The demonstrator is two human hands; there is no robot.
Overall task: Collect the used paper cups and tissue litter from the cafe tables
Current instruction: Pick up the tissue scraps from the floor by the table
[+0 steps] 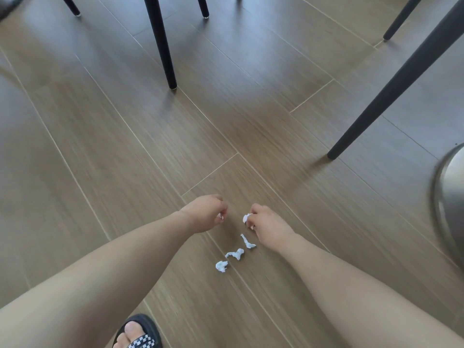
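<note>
Tissue is showing up here as small white bits, crumpled and twisted, faintly bluish in the shade. The person is bending over the wood-plank floor (113, 146) and reaching down with both bare arms.

The left hand (206, 213) is curling its fingers and pinching a tiny scrap (220, 216) at the fingertips, with only a sliver of it peeking out. The right hand (266, 222) is gripping a slightly larger balled wad (246, 218) between thumb and fingers. The two hands are hovering close together, low over the floor, without touching each other.

Three more pieces are lying loose on the floor on the person's side of the hands, in a slanting row. A long twisted strip (247, 241) is lying just beside the right wrist, a curled piece (236, 254) in the middle, and a small clump (221, 266) at the near-left end. They are near one another but apart.

A rounded brushed-metal object (449, 197) is poking in at the right edge, well apart from the tissue. It is cut off, so I cannot tell whether it is a bin or what it is holding.

Black tapered furniture legs are standing beyond the hands, one straight ahead (160, 41) and one slanting in from the right (391, 89). A foot in a black sandal (140, 332) with a black-and-white checked strap is showing at the bottom edge, the pattern too small to read.
</note>
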